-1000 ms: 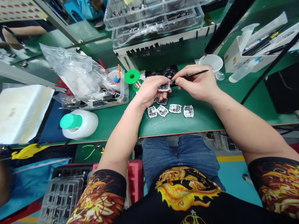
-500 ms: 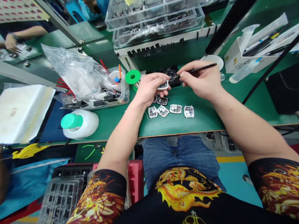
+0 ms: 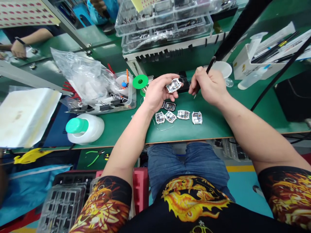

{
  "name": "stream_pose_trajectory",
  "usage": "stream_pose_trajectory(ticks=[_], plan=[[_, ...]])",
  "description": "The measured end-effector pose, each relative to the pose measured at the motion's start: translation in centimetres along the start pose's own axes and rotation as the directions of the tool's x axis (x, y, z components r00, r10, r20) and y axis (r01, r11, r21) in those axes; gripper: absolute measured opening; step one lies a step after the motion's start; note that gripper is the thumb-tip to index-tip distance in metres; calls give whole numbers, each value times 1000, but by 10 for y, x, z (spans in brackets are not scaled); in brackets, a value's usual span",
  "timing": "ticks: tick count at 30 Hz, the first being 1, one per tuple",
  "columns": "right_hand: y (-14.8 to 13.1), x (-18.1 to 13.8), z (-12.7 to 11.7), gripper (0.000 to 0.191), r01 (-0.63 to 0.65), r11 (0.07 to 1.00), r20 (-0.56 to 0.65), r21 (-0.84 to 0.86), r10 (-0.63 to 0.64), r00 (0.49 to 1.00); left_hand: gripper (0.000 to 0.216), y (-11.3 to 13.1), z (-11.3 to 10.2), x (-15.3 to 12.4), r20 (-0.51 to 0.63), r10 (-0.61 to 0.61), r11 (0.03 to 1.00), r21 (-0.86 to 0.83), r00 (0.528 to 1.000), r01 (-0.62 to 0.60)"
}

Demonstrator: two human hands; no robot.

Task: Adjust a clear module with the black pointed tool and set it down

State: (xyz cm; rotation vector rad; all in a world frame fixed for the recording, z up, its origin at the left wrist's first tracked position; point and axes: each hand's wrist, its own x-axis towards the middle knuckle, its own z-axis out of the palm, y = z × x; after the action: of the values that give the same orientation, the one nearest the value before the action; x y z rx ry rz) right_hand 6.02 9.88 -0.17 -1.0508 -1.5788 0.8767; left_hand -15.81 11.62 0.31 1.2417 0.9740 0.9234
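Note:
My left hand (image 3: pixel 156 92) is closed on a small white-framed circuit module (image 3: pixel 174 85), held up above the green bench (image 3: pixel 213 124). My right hand (image 3: pixel 210 85) grips a thin black tweezer-like tool (image 3: pixel 209 66), now tipped upright with its tip away from the module. Below the hands several similar modules (image 3: pixel 182 115) lie in a row on the bench, and a darker one (image 3: pixel 169 106) sits just behind them. A black fixture (image 3: pixel 185 84) lies between my hands.
A clear tray (image 3: pixel 107 103) with a crumpled plastic bag and tools sits to the left, by a green spool (image 3: pixel 140 81) and a white bottle with a green cap (image 3: pixel 84 127). Clear parts boxes (image 3: pixel 165 24) stand at the back. A white box (image 3: pixel 255 58) of tools is at right. Another person's arm (image 3: pixel 29 37) is at far left.
My left hand has lifted and tilted the module. My right hand has pulled the tool off the module and swung it from lying across to upright.

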Motion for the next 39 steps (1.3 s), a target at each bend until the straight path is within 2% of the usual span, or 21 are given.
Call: stream_pose_trajectory(ticks=[3, 9, 12, 19, 25, 31, 39], plan=[[-2, -3, 1, 82, -115, 992, 89, -51, 119, 989, 41, 2, 2, -2, -13, -14, 1000, 26, 1000, 14], [-6, -7, 0, 82, -103, 987, 209, -122, 127, 970, 39, 1, 4, -6, 13, 16, 1000, 13, 1000, -17], [-6, -6, 0, 82, -117, 983, 217, -139, 146, 965, 38, -1, 4, -6, 34, 34, 999, 0, 999, -34], [-6, -7, 1, 79, -111, 980, 259, -164, 152, 954, 39, -4, 4, -6, 5, 48, 998, 49, 999, -48], [-12, -11, 4, 75, -99, 984, 303, -149, 140, 943, 32, -4, 3, -8, -38, 48, 997, 65, 998, -46], [-13, -10, 4, 76, -112, 984, 273, -140, 147, 951, 35, -5, 4, -7, 1, 57, 998, 31, 998, -57], [-8, -9, 4, 80, -143, 973, 273, -181, 189, 943, 36, -4, 4, -5, -5, 64, 998, 16, 998, -64]])
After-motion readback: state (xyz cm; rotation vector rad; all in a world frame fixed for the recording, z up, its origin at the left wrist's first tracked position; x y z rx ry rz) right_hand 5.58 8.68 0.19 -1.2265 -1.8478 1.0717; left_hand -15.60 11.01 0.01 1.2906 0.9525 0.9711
